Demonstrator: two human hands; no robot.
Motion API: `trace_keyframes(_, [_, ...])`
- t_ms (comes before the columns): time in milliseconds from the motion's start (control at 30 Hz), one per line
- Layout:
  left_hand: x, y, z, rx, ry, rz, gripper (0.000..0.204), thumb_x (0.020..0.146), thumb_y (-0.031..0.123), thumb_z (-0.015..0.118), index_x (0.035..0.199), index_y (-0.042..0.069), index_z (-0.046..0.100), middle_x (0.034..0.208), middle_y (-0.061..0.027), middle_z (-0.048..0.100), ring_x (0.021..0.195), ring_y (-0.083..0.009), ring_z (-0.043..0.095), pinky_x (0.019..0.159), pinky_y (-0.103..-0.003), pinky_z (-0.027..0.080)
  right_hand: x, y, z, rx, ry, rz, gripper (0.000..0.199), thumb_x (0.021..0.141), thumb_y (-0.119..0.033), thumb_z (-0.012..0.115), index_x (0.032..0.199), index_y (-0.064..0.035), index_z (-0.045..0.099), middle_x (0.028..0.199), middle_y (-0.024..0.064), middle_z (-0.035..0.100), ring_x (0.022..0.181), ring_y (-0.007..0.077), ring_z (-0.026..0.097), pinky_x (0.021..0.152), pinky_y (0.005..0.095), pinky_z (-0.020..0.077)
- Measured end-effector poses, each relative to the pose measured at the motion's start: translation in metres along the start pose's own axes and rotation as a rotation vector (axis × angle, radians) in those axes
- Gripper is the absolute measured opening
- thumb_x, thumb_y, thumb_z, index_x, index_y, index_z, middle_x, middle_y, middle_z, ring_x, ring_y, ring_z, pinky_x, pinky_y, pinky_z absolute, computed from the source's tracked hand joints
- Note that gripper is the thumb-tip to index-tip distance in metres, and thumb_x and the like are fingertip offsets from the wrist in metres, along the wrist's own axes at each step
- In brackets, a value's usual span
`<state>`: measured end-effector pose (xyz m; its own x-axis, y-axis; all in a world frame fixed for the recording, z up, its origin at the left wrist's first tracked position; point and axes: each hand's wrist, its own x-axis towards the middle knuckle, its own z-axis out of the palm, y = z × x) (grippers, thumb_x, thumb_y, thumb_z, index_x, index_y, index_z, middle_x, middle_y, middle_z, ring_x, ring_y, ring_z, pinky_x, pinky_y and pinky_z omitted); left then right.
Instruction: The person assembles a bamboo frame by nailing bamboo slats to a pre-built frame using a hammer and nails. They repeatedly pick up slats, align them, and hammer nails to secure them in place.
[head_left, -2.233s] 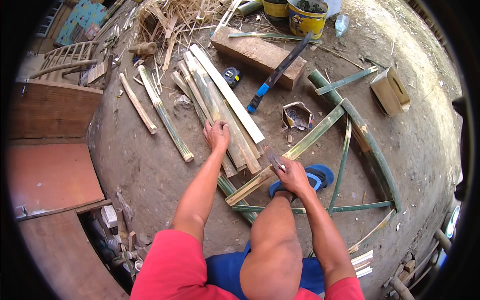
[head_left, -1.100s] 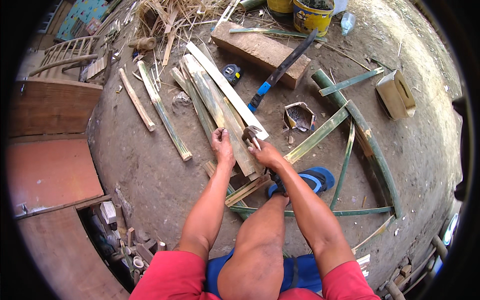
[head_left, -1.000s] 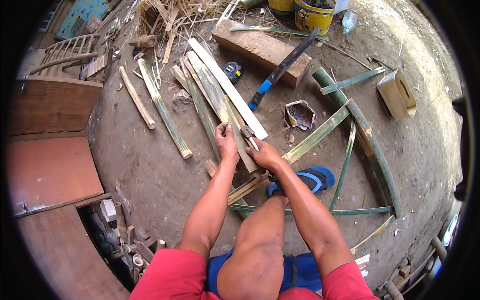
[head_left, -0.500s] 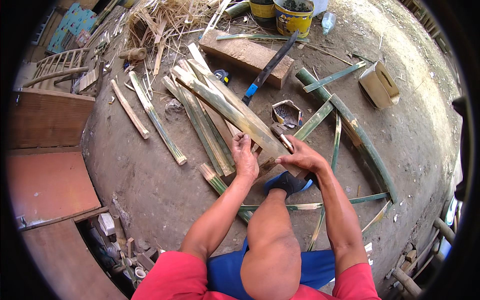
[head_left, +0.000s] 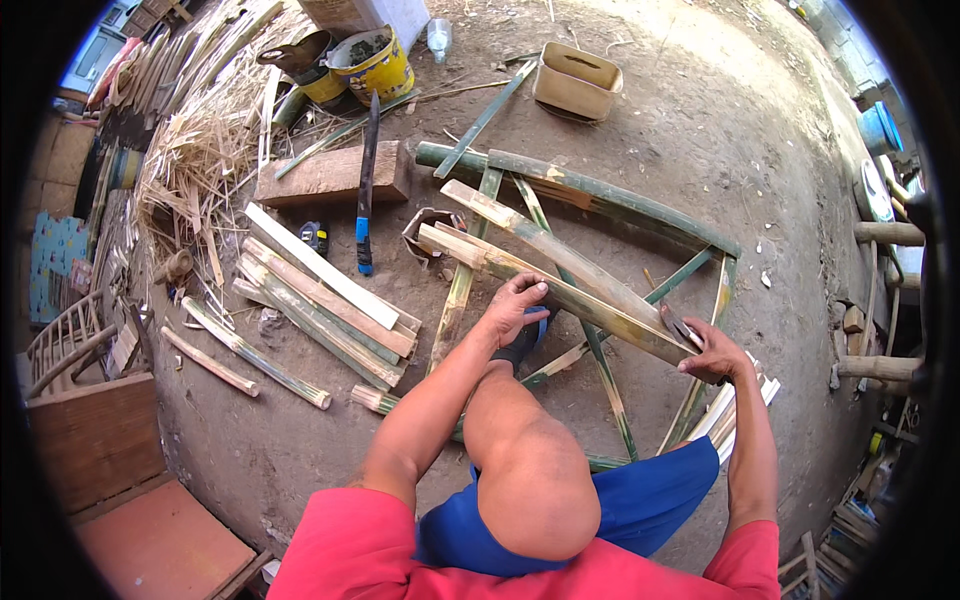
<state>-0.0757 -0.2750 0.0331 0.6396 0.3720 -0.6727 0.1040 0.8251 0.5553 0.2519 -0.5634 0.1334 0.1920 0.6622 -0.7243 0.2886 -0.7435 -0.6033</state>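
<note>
- Left hand (head_left: 515, 305) grips the two split bamboo slats (head_left: 560, 285) mid-length, fingers curled over them.
- Right hand (head_left: 715, 352) is closed round their near end; I see both arms stretched forward above the dirt floor (head_left: 700, 130).

Containers lying around the wooden block (head_left: 332, 174) on the dirt ground.
An open tan cardboard box (head_left: 577, 82) is sitting well to its right; a yellow labelled bucket (head_left: 377, 66) is standing just beyond it; a clear plastic bottle (head_left: 438, 38) is lying farther behind.

Bare dirt (head_left: 690, 150) beyond bamboo pole (head_left: 590, 190) open; slat pile (head_left: 320, 310) crowds left side.
</note>
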Motion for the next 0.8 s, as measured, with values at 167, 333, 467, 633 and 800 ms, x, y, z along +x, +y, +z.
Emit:
trace_keyframes(167, [-0.005,0.023,0.01,0.409,-0.278,-0.27,0.014,0.101,0.019,0.069,0.113,0.017,0.062,0.131,-0.0038,0.066,0.117,-0.0183,0.065,0.099,-0.041,0.053,0.006,0.052,0.003,0.013,0.14,0.04,0.057,0.089,-0.034,0.078,0.136,-0.0075,0.061,0.126,0.0154,0.068,0.119,0.0271,0.062,0.105,0.0373,0.0461])
trace_keyframes(333, [-0.003,0.068,-0.006,0.664,-0.268,-0.184,0.013,0.101,0.019,0.07,0.11,0.014,0.063,0.128,-0.0062,0.071,0.103,-0.0172,0.071,0.089,-0.033,0.056,0.016,0.069,0.013,-0.22,0.453,0.011,0.034,0.094,-0.027,0.072,0.119,-0.007,0.06,0.105,0.0238,0.071,0.102,0.0455,0.066,0.087,0.0497,0.0507])
trace_keyframes(467, [0.023,0.107,-0.03,0.924,0.237,0.344,0.013,0.098,0.016,0.07,0.106,0.006,0.068,0.1,-0.0043,0.072,0.09,-0.017,0.07,0.076,-0.033,0.053,0.005,0.08,0.015,-0.264,0.767,0.076,0.03,0.093,-0.023,0.072,0.115,-0.008,0.059,0.099,0.0276,0.07,0.1,0.052,0.063,0.08,0.0559,0.0492])
trace_keyframes(633, [0.033,0.111,-0.013,1.635,0.266,0.732,0.011,0.091,0.013,0.068,0.101,0.007,0.071,0.107,-0.0126,0.07,0.098,-0.036,0.066,0.084,-0.044,0.053,-0.002,0.107,0.036,-0.022,0.887,0.268,0.03,0.088,-0.023,0.076,0.111,-0.0039,0.069,0.1,0.0259,0.072,0.102,0.0482,0.067,0.084,0.0515,0.0525])
trace_keyframes(800, [0.066,0.048,0.062,1.832,-0.425,0.919,0.013,0.095,0.018,0.066,0.107,0.013,0.07,0.136,-0.0089,0.061,0.132,-0.0322,0.054,0.111,-0.053,0.039,0.019,0.138,0.072,-0.11,1.163,0.411,0.031,0.091,-0.021,0.074,0.113,-0.0008,0.069,0.11,0.0258,0.065,0.106,0.0475,0.062,0.09,0.0539,0.049])
